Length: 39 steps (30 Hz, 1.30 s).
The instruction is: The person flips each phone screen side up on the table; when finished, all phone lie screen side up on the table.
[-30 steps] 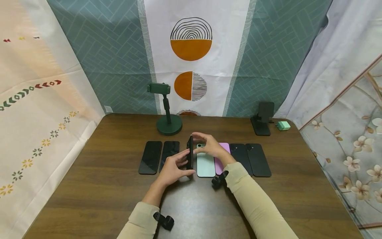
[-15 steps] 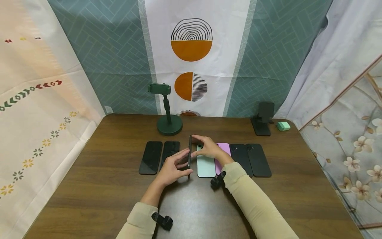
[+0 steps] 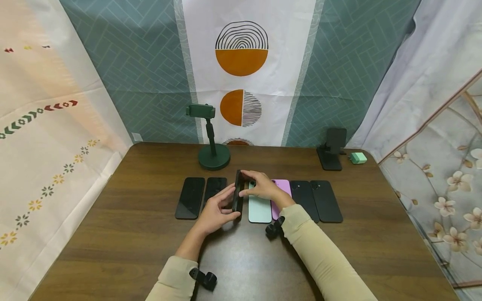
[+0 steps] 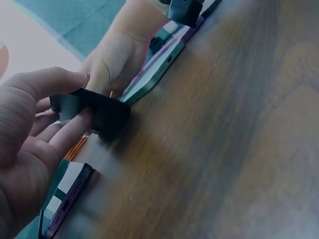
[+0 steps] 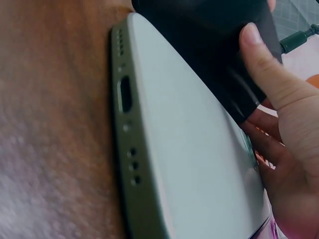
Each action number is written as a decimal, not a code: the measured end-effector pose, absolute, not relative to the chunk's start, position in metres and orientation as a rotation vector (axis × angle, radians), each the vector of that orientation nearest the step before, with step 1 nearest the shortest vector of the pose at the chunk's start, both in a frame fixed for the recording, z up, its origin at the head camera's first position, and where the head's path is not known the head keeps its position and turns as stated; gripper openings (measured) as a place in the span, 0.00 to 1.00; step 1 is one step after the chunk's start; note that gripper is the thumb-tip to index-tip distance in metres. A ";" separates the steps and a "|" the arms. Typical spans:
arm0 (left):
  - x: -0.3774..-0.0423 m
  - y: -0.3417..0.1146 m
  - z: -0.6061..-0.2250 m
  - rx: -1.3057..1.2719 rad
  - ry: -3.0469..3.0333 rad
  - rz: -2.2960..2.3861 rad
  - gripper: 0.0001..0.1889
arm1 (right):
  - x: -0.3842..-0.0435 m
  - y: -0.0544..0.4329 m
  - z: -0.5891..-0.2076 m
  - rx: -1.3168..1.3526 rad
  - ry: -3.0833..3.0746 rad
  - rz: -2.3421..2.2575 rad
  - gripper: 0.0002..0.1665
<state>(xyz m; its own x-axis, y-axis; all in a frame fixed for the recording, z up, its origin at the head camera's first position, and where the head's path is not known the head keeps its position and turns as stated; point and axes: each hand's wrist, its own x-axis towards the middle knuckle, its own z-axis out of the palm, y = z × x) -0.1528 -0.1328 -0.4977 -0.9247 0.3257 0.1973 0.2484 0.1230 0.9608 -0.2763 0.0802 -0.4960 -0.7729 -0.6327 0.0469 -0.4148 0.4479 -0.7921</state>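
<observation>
A black phone (image 3: 237, 198) is stood up on its long edge between two hands. My left hand (image 3: 214, 214) holds its near end, thumb on one edge and fingers against its left side. At the far end my right hand (image 3: 263, 186) pinches it; in the right wrist view the thumb presses the dark flat face (image 5: 209, 45). Just right of it lies a mint-green phone (image 3: 260, 210), back up, partly under the right hand. Left of it, a dark phone (image 3: 214, 187) is partly covered by the left hand.
Another dark phone (image 3: 190, 198) lies at the row's left end. Rightward are a pink phone (image 3: 280, 188) and two black phones (image 3: 302, 198), (image 3: 326, 201). Behind stand a green phone stand (image 3: 213, 156), a black stand (image 3: 329, 159) and a mint charger block (image 3: 357, 158).
The black phone has turned from edge-on to tilted, its right face now showing more. Both hands have shifted slightly left with it; the other phones stay put.
</observation>
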 end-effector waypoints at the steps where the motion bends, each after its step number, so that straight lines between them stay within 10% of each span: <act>1: -0.153 -0.133 -0.498 0.569 2.312 1.951 0.42 | -0.276 0.080 -0.496 -0.902 2.452 -1.232 0.51; 39: -0.156 -0.149 -0.505 0.407 2.855 1.236 0.50 | -0.269 0.069 -0.503 -0.908 2.678 -1.048 0.46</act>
<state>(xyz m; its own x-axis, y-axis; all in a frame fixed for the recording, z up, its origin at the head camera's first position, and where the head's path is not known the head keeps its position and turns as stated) -0.1558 -0.1488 -0.5053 -0.9663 0.2376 0.0987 0.2346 0.6562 0.7172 -0.2689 0.0690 -0.5034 -0.8114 -0.5764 0.0970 -0.4891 0.5787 -0.6526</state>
